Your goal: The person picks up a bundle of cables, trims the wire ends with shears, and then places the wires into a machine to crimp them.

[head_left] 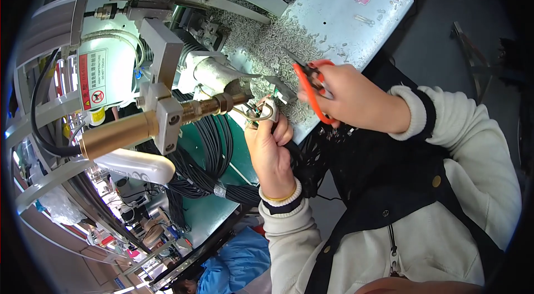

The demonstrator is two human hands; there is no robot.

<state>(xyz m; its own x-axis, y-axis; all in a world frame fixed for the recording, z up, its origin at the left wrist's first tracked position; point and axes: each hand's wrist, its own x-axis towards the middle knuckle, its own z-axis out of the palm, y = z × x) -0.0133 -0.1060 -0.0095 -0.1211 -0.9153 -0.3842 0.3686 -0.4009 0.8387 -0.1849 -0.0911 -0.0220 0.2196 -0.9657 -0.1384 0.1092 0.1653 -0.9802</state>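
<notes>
**Hands: right wrapped around orange-handled pliers, left pinching a wired end**

Right hand (356,99) is curled on the pliers (303,81), raised beside and slightly beyond the left. Their long axis slants: dark tapered nose points away from the wearer and leftward, one handle end runs back under the palm. Whether the nose is parted: can't tell, motion blur.

Left hand (271,152) has thumb and fingers pressed together on the thin wires (255,113) at their tips, other fingers folded. Wires bend out leftward from the pinch; finer detail too small to read.

Just left of that pinch: brass cylinder (119,134), smooth and round, stepping down to a threaded section, its narrow end aimed at the fingertips. Beyond both hands: heaped clippings (272,38), short, silvery, loose, on a smooth pale metal plate (339,21). Left of the left wrist: black cable bundle (208,177), matte, long looped strands, on a flat green surface (225,213).
</notes>
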